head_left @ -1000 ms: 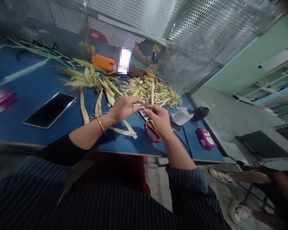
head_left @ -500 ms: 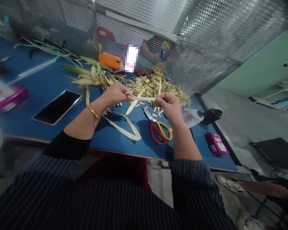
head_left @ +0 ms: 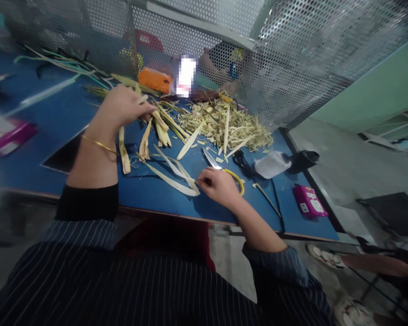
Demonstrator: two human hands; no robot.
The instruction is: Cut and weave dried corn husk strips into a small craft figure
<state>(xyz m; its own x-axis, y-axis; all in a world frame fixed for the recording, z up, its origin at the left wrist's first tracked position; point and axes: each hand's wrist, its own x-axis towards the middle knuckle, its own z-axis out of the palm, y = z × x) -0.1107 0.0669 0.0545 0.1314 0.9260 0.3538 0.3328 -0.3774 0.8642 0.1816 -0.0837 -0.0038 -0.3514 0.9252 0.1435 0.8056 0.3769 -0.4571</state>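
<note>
My left hand (head_left: 127, 106) is over the bundle of dried corn husks (head_left: 161, 129), its fingers bent down at the leaves. A small pale piece of husk (head_left: 143, 99) sticks out between its fingers; the fingertips are partly hidden. My right hand (head_left: 219, 186) is closed, with its fingertips at the right ends of several cut husk strips (head_left: 172, 182) lying on the table. Under that hand lie scissors (head_left: 211, 158), blades pointing away and one yellow handle showing; the red handle is covered.
A heap of husk scraps (head_left: 221, 120) lies at the back before a perforated metal screen (head_left: 197, 27). On the blue table (head_left: 163, 203) are a phone (head_left: 66, 151), an orange packet (head_left: 155, 80), a white roll (head_left: 272, 164) and a purple packet (head_left: 309, 200). Another person's leg (head_left: 377, 264) shows at right.
My hands have parted from the strip stretched between them. The left has moved left and back to the husks; the right has come down and nearer, over the scissors, beside the strips.
</note>
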